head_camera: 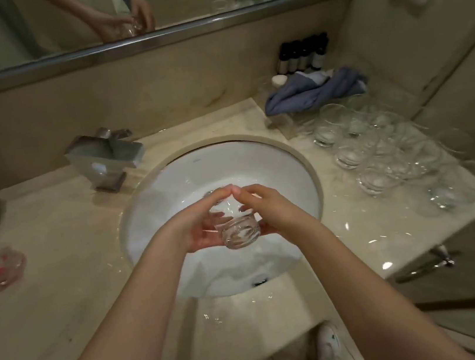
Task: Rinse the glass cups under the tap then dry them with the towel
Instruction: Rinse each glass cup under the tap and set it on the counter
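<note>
Glass dish (0, 269): sits far left on the table (67, 267) with something red inside, well apart from my work.
Tap (104, 155): stands behind the basin's left rim; I see no stream of water from it, so I judge the rinse is either over or not begun.
Left hand (203, 225): my fingers curl round the left side of the glass cup (239, 230), cradling it from below so it cannot slip.
Glass cup: I hold it tilted over the sink (170, 190), its thick base toward me, so any drips fall into the bowl.
Right hand (268, 209): it grips the cup's right side, my fingertips meeting the left hand's over the far rim, likely to turn it.
Towel (312, 90): the blue towel lies bunched at the back right, near enough to reach for drying.
Other glass cups (379, 146): clustered on the table right of the sink; I cannot tell which are rinsed.
</note>
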Tool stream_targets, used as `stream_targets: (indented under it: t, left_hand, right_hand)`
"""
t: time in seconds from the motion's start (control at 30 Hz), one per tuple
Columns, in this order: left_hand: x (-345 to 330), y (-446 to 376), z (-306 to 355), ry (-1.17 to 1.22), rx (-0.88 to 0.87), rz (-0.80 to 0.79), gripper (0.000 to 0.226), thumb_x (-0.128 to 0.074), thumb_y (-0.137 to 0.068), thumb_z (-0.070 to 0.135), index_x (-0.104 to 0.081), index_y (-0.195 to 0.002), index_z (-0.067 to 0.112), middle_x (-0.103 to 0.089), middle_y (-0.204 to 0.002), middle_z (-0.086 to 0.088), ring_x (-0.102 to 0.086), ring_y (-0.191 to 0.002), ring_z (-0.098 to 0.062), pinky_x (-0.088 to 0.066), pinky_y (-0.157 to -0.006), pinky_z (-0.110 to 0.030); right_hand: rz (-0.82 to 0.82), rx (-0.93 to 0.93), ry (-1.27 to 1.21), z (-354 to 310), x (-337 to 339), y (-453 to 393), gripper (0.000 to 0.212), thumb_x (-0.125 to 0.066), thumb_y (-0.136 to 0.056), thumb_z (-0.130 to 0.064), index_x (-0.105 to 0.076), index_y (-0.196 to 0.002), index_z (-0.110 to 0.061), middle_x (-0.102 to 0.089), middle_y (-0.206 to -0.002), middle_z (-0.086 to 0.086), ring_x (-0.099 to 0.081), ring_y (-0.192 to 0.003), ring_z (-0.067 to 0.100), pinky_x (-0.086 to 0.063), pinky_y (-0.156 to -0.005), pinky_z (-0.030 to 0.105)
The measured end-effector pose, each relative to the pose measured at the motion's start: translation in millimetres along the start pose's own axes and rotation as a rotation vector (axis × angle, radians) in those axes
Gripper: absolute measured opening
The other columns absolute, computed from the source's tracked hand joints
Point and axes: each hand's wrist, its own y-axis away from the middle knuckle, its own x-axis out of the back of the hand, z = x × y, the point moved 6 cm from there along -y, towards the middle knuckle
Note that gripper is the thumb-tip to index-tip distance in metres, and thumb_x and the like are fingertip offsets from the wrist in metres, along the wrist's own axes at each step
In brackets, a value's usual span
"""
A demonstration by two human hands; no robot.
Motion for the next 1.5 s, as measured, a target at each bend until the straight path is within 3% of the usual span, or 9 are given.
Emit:
stream_targets:
  t: [0.17, 0.27, 0.43, 0.57, 0.67, 0.8, 0.97, 1.13, 1.5]
  left_hand:
    - [-78, 10, 12, -0.079, -0.228, -0.037, 0.067, -0.088, -0.054, 0.037, -0.066, -0.113, 0.011, -0.068, -0.110, -0.012, -0.072, -0.084, -0.022, -0.057, -0.063, -0.027]
    - [-128, 14, 14, -0.063, -0.340, -0.066, 0.072, -0.096, -0.049, 0.030, -0.065, -0.113, 0.016, -0.070, -0.100, -0.010, -0.072, -0.083, -0.020, -0.056, -0.073, -0.029]
    - [-207, 17, 20, -0.272, -0.542, -0.037, 0.076, -0.088, -0.036, 0.046, -0.067, -0.109, 0.037, -0.066, -0.107, 0.000, -0.065, -0.095, -0.005, -0.053, -0.083, -0.021]
    - [-264, 15, 24, -0.470, -0.638, 0.017, 0.079, -0.093, -0.036, 0.048, -0.064, -0.110, 0.047, -0.066, -0.110, 0.010, -0.061, -0.097, 0.000, -0.053, -0.084, -0.022]
    - [-301, 8, 25, -0.578, -0.686, 0.038, 0.078, -0.097, -0.053, 0.027, -0.061, -0.122, 0.035, -0.063, -0.113, 0.006, -0.060, -0.103, -0.006, -0.053, -0.087, -0.022]
    - [-338, -3, 25, -0.811, -0.744, 0.115, 0.080, -0.096, -0.055, 0.027, -0.060, -0.126, 0.018, -0.062, -0.109, 0.004, -0.060, -0.100, -0.013, -0.052, -0.090, -0.031]
    - [-367, -21, 20, -1.049, -0.729, 0.190, 0.089, -0.092, -0.056, 0.036, -0.053, -0.133, 0.016, -0.062, -0.118, -0.002, -0.059, -0.107, -0.017, -0.044, -0.086, -0.023]
    - [-375, -30, 19, -1.182, -0.666, 0.219, 0.089, -0.088, -0.060, 0.033, -0.048, -0.136, 0.013, -0.062, -0.121, -0.006, -0.059, -0.108, -0.024, -0.047, -0.086, -0.029]
    - [-370, -32, 24, -1.299, -0.578, 0.214, 0.082, -0.086, -0.065, 0.031, -0.047, -0.133, 0.008, -0.060, -0.127, -0.012, -0.059, -0.113, -0.030, -0.050, -0.088, -0.036]
  right_hand:
    - [0.034, 0.211, -0.123, 16, 80, 36, 0.031, -0.069, -0.089, -0.031, -0.058, -0.118, -0.033, -0.062, -0.115, 0.009, -0.068, -0.086, 0.023, -0.057, -0.079, 0.033]
    - [0.062, 0.319, -0.016, 19, 137, 58, 0.048, -0.076, -0.083, -0.022, -0.056, -0.124, -0.035, -0.062, -0.116, 0.002, -0.069, -0.095, 0.025, -0.057, -0.083, 0.030]
    - [0.023, 0.363, 0.168, 25, 220, 87, 0.077, -0.086, -0.069, -0.010, -0.051, -0.135, -0.027, -0.056, -0.116, -0.005, -0.069, -0.092, 0.027, -0.057, -0.088, 0.037]
    - [0.052, 0.407, 0.430, 31, 273, 102, 0.082, -0.088, -0.068, -0.013, -0.049, -0.138, -0.026, -0.053, -0.117, -0.006, -0.064, -0.096, 0.021, -0.054, -0.091, 0.030]
    - [0.078, 0.445, 0.721, 37, 299, 106, 0.087, -0.087, -0.070, -0.026, -0.043, -0.145, -0.023, -0.052, -0.126, -0.001, -0.056, -0.103, 0.010, -0.047, -0.092, 0.022]
    - [0.090, 0.459, 0.961, 50, 316, 102, 0.090, -0.086, -0.071, -0.031, -0.039, -0.146, -0.013, -0.049, -0.133, 0.008, -0.045, -0.123, 0.021, -0.035, -0.095, 0.023]
    - [0.098, 0.448, 1.089, 65, 326, 92, 0.087, -0.085, -0.071, -0.031, -0.040, -0.140, -0.001, -0.049, -0.133, 0.019, -0.043, -0.126, 0.033, -0.038, -0.102, 0.037]
    - [0.088, 0.438, 1.179, 69, 327, 83, 0.081, -0.081, -0.074, -0.033, -0.041, -0.137, -0.001, -0.049, -0.131, 0.017, -0.043, -0.123, 0.033, -0.041, -0.098, 0.043]
    - [0.065, 0.387, 1.322, 61, 316, 71, 0.078, -0.075, -0.078, -0.046, -0.038, -0.135, -0.008, -0.047, -0.133, 0.009, -0.040, -0.125, 0.027, -0.037, -0.095, 0.041]
